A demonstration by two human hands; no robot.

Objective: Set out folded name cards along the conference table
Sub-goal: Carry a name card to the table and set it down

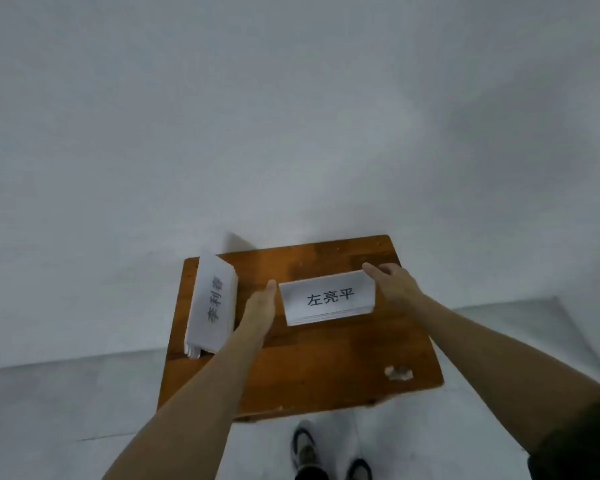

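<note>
Fingers (373, 270) of both my hands bracketed the name card (328, 298), right gripping its end, left flat alongside; table (326, 358) beneath. Risk, judged: uneven squeeze collapsing fold; spare stack (212, 303) left of them toppling.

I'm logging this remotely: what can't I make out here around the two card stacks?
- Head view: right hand fingertips, hidden behind the middle stack.
- Far end of the left stack: blurred.
- Card count in either stack: edges too fine.
- Pale patch on the table: blurred.
</note>
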